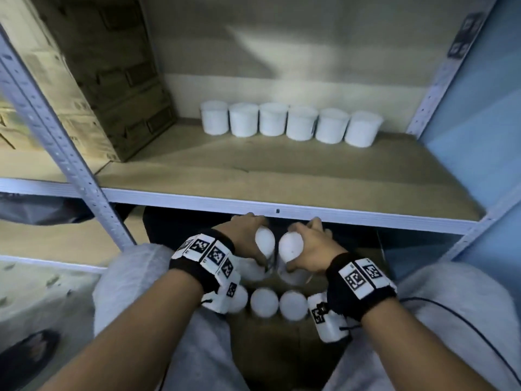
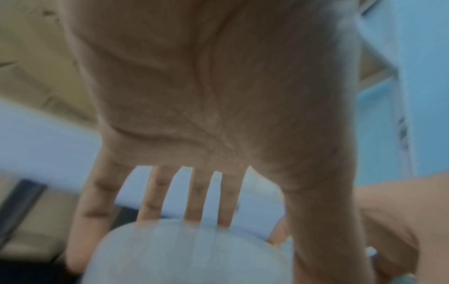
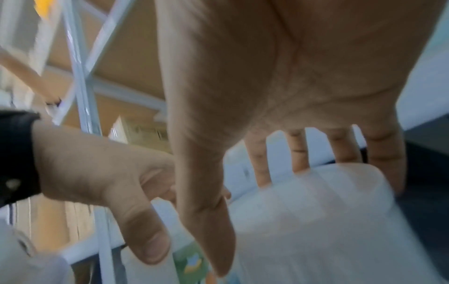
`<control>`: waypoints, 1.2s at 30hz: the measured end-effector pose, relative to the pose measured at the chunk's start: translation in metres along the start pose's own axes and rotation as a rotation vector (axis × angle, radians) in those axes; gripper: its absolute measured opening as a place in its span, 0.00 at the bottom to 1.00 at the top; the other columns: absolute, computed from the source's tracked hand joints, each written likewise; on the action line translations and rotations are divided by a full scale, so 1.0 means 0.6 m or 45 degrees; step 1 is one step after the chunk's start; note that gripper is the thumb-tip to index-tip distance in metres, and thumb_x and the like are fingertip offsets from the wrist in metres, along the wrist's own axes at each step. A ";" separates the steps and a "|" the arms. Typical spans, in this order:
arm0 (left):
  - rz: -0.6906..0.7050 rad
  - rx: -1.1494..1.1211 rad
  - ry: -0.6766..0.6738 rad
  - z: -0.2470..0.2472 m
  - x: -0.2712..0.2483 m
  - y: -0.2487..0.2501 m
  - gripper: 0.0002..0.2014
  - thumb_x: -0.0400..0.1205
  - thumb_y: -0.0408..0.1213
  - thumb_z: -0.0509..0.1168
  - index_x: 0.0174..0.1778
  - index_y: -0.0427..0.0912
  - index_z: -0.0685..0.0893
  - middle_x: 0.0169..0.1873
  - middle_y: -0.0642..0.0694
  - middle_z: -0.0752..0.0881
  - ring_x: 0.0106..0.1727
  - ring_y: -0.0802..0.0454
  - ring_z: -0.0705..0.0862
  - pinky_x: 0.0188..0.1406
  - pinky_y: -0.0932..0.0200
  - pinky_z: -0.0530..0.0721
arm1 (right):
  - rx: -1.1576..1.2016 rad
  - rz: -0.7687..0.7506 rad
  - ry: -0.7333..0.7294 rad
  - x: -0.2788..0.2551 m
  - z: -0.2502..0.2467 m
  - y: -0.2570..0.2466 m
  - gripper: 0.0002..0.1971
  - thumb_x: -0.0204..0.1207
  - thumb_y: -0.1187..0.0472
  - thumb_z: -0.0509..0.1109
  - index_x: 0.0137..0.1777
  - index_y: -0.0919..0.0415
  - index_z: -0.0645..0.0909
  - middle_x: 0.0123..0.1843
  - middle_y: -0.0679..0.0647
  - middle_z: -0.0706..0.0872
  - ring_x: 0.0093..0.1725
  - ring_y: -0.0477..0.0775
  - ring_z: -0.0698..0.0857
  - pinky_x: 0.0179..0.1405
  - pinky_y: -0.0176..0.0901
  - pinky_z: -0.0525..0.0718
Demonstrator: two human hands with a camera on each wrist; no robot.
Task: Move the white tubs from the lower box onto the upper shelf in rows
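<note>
Each hand grips one white tub just below the upper shelf's front edge (image 1: 253, 204). My left hand (image 1: 248, 235) wraps a tub (image 1: 264, 241), its fingers over the far side and thumb near; the same tub (image 2: 189, 253) fills the bottom of the left wrist view. My right hand (image 1: 310, 244) holds a second tub (image 1: 290, 245), seen up close as a tub (image 3: 316, 221) with a coloured label low on it. Both held tubs hang above the cardboard box (image 1: 282, 348), where several more tubs (image 1: 264, 302) stand. A row of several tubs (image 1: 301, 123) lines the shelf's back.
A stack of brown cartons (image 1: 112, 80) fills the shelf's left side. Grey slotted uprights (image 1: 56, 142) frame the shelf, with a blue wall (image 1: 485, 136) to the right. Bare board lies in front of the tub row. My knees flank the box.
</note>
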State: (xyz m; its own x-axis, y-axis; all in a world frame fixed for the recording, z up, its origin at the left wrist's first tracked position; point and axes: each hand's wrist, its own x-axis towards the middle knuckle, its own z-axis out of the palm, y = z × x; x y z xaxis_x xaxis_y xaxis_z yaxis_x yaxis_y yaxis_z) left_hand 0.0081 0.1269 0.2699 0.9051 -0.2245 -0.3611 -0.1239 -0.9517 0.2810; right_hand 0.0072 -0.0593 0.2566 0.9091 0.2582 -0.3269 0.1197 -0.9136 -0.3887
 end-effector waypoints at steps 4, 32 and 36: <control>0.090 0.003 0.088 -0.078 -0.023 0.035 0.41 0.63 0.50 0.79 0.73 0.52 0.72 0.69 0.47 0.76 0.69 0.45 0.76 0.66 0.51 0.78 | 0.026 -0.070 0.086 -0.032 -0.079 -0.014 0.38 0.56 0.47 0.80 0.68 0.43 0.71 0.64 0.53 0.64 0.66 0.64 0.69 0.64 0.55 0.79; 0.190 -0.213 0.557 -0.154 0.059 0.045 0.33 0.71 0.60 0.72 0.70 0.52 0.78 0.72 0.52 0.76 0.74 0.48 0.72 0.73 0.47 0.73 | 0.225 -0.101 0.668 0.049 -0.155 0.008 0.31 0.69 0.42 0.73 0.74 0.44 0.74 0.79 0.47 0.68 0.75 0.60 0.64 0.76 0.51 0.64; 0.242 -0.238 0.628 -0.158 0.038 0.034 0.18 0.78 0.50 0.67 0.63 0.50 0.82 0.67 0.53 0.79 0.71 0.52 0.74 0.69 0.58 0.72 | 0.215 -0.152 0.801 0.031 -0.166 0.010 0.23 0.70 0.49 0.71 0.67 0.47 0.80 0.70 0.45 0.77 0.72 0.54 0.69 0.73 0.52 0.69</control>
State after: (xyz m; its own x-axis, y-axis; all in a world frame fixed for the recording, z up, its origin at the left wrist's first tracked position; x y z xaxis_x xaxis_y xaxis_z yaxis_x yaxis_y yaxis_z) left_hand 0.0649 0.1222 0.3519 0.9624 -0.2214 0.1573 -0.2702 -0.8406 0.4694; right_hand 0.0644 -0.0911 0.3339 0.9592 0.0750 0.2727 0.2165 -0.8152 -0.5373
